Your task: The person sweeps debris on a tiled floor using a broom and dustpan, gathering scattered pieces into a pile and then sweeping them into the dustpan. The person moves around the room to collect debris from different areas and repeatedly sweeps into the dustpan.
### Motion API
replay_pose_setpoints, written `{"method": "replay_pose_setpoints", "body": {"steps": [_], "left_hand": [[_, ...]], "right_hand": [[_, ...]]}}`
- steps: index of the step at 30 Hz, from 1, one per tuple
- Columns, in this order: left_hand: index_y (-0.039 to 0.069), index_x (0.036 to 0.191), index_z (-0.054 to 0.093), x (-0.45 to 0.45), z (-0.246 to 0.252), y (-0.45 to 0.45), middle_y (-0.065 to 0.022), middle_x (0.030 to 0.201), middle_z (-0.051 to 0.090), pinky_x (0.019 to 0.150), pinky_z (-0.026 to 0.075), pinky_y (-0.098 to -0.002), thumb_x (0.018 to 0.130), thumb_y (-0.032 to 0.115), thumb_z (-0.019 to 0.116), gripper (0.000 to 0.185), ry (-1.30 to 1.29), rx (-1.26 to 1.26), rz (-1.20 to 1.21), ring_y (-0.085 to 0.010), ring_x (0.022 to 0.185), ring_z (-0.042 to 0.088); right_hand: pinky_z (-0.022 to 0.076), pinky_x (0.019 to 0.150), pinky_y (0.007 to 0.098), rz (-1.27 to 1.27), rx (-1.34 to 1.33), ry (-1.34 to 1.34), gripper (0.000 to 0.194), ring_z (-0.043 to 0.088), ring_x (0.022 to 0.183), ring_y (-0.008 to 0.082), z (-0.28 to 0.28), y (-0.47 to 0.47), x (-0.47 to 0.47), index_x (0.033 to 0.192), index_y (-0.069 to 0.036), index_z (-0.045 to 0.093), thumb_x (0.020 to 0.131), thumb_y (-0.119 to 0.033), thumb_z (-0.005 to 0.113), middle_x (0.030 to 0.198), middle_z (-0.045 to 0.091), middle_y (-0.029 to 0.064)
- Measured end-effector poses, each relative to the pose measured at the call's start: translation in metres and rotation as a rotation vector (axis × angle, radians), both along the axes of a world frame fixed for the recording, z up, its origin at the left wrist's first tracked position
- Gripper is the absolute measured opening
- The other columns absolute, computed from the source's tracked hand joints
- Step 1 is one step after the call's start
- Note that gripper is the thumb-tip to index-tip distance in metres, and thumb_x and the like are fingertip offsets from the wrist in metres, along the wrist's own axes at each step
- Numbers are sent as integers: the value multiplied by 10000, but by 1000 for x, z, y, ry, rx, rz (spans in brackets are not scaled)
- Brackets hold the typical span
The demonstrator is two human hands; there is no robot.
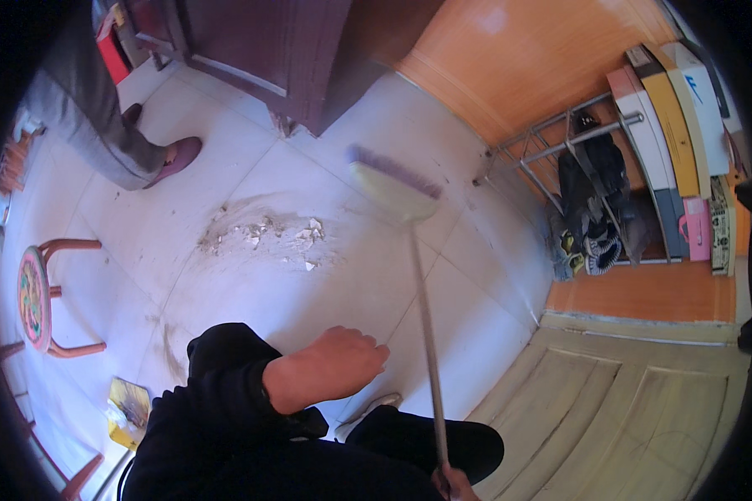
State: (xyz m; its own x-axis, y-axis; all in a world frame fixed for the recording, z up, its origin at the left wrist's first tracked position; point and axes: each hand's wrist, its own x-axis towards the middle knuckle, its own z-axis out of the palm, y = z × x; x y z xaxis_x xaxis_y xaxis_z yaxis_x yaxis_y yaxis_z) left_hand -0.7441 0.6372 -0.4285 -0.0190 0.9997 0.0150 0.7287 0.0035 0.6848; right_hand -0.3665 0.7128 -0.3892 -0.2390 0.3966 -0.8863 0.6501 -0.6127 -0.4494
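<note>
At the lower right edge of the view, my right hand is closed round the long handle of a broom. Purple bristles point away from me on its pale green head, which is over the tiles right of a heap of dirt and white flakes. My left hand is in front of my body with its fingers curled, the back of the hand towards the camera. It touches no tool that I can see; whether something lies inside the fingers is hidden.
Beyond the dirt stands a dark wooden cabinet. A person in grey trousers stands at the upper left. A round stool and a yellow dustpan-like container are at left. A metal shoe rack with boxes lines the right wall, near a panelled door.
</note>
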Motion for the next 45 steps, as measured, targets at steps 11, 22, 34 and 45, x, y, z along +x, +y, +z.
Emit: {"method": "replay_pose_setpoints", "body": {"steps": [11,22,34,45], "left_hand": [[17,869,545,-11,38,-35,-154,776,601,671,485,-461,925,252,529,242,-155,29,35,-368,780,605],[31,871,551,-6,28,-39,-139,746,595,650,487,-449,909,246,542,219,-86,-2,69,-350,736,618],[30,881,546,-17,27,-52,-121,741,583,647,489,-432,921,255,534,228,-59,-39,63,-328,726,609],[18,894,555,-12,34,-59,-123,745,599,646,507,-405,928,259,538,243,-7,-95,64,-305,728,624]], "right_hand": [[216,325,261,-122,-240,274,458,259,359,97,-119,148,-225,697,-146,438,951,-527,429,493,328,-29],[346,390,267,-77,-61,457,296,423,438,118,-200,110,-308,957,-93,498,966,-389,486,566,462,17],[355,338,304,64,269,413,271,392,376,129,-210,109,-340,974,-60,500,971,-325,444,587,444,33],[370,317,329,348,293,411,281,410,347,150,-205,120,-386,866,-39,458,996,-285,418,527,430,53]]}}
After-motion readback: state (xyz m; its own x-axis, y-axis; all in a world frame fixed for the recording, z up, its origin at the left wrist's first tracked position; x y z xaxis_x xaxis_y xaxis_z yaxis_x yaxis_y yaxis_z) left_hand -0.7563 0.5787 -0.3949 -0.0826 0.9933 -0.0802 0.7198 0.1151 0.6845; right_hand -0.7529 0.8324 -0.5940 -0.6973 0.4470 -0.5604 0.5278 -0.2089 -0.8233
